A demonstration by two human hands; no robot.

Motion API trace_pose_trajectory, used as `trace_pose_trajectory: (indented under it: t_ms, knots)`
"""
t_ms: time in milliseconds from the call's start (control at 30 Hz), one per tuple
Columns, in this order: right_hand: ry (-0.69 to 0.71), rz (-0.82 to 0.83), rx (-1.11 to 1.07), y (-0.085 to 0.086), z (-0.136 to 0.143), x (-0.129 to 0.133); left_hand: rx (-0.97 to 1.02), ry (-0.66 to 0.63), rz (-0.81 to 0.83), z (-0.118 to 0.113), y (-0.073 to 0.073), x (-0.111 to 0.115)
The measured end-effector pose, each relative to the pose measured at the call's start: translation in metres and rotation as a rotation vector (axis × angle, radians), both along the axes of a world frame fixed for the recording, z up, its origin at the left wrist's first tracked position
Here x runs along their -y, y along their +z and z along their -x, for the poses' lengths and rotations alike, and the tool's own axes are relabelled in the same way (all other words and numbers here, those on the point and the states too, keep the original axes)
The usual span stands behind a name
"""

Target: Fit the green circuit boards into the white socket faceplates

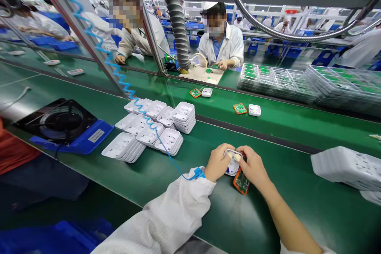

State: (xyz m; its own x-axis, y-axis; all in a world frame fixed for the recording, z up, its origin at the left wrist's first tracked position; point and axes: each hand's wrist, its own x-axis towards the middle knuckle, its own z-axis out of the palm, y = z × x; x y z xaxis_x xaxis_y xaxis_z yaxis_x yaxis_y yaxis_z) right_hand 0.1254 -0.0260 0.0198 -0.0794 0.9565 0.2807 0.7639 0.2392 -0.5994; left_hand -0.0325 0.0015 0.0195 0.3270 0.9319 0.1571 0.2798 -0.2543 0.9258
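My left hand is closed around the left side of a small white plastic housing with rounded corners. From the other side, the fingers of my right hand grip the housing's upper right edge. Cream-coloured covers sit on both thumb tips, which meet over the inside of the housing. An orange-framed green circuit board lies tilted just below it, under my right hand. A blue wrist strap with a coiled cord is on my left wrist. The fingertips behind the housing are hidden.
Stacks of white housings stand left of my hands, with more stacks at the right. A black fan lies at the left. Beyond, the green belt carries boards and housings. A co-worker sits opposite, near stacked clear trays.
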Motion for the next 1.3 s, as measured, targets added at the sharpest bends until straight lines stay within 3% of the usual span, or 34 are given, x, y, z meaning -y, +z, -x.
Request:
trace_pose_trajectory:
  t_ms: [100, 200, 333, 600, 833, 1300]
  knots:
    - [-0.024, -0.162, 0.13, 0.005, 0.011, 0.006, 0.063, 0.111, 0.094, -0.001, -0.007, -0.002]
    - [0.056, -0.13, 0.255, 0.008, 0.023, 0.012, 0.147, 0.118, 0.176, -0.003, -0.011, -0.002]
    - [0.008, -0.084, 0.352, 0.002, 0.029, 0.014, 0.139, 0.098, 0.191, -0.006, -0.007, 0.002]
    - [-0.019, -0.102, 0.267, -0.005, 0.017, 0.012, 0.105, 0.068, 0.224, -0.005, 0.001, 0.005]
    - [0.041, -0.074, 0.235, -0.006, 0.017, 0.01, 0.049, 0.066, 0.198, -0.004, 0.004, 0.005]
    - [0.037, -0.153, 0.391, -0.017, 0.028, 0.008, -0.097, 0.097, 0.174, -0.004, -0.006, 0.003]
